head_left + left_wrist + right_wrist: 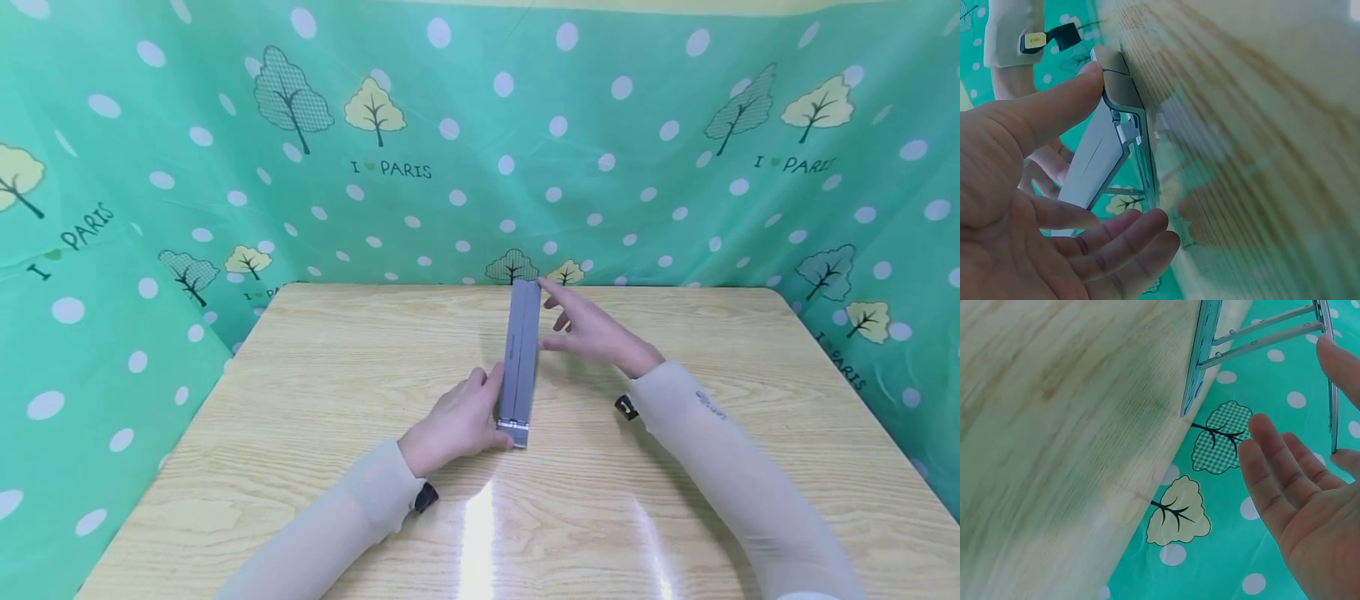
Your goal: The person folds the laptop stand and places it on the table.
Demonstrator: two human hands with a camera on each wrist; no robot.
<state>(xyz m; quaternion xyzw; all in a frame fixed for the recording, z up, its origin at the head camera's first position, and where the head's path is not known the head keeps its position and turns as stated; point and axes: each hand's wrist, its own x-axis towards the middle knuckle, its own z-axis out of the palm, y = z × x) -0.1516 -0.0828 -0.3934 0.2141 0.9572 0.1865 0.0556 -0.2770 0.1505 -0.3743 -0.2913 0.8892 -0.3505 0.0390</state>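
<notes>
A grey folding stand (520, 358) of long narrow plates stands on the table, with its upper plate raised at an angle. Thin metal struts (1266, 344) join its plates in the right wrist view, and a hinge (1127, 131) shows near its close end. My left hand (459, 417) is at the stand's near left side; its thumb touches the near end and its index finger lies along the side. The other left fingers reach out straight below the plate. On the right, my right hand (596, 329) touches the plate's edge with thumb and index finger, its other fingers extended.
The stand rests on a wood-grain table (360, 342). Behind it hangs a green dotted curtain (465, 133) with trees, also draped at both sides. Small black devices are strapped under the left sleeve (352, 500) and the right sleeve (712, 442).
</notes>
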